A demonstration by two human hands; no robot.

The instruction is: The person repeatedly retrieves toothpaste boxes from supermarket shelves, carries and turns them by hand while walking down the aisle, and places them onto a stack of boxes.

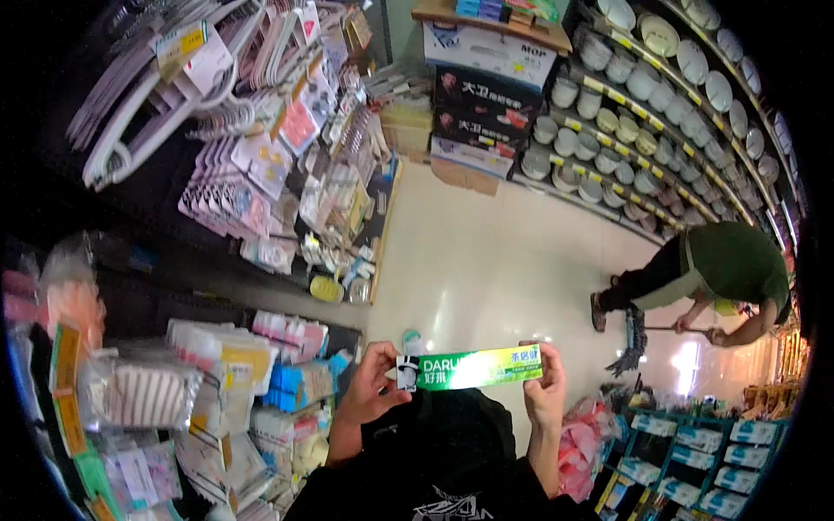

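A green and yellow Darlie toothpaste box [473,368] is held level in front of my chest, its printed face up. My left hand [372,386] grips the box's left end, with the thumb below and the fingers above. At the opposite end, my right hand [546,388] pinches the box between thumb and fingers. The underside of the box is hidden.
To the left are racks of hangers [165,104] and packaged goods [230,373]. Bowl shelves [643,156] curve along the right. A person [730,265] bends over a mop [632,343] on the tiled floor [460,260]. Mop cartons [482,100] are stacked ahead.
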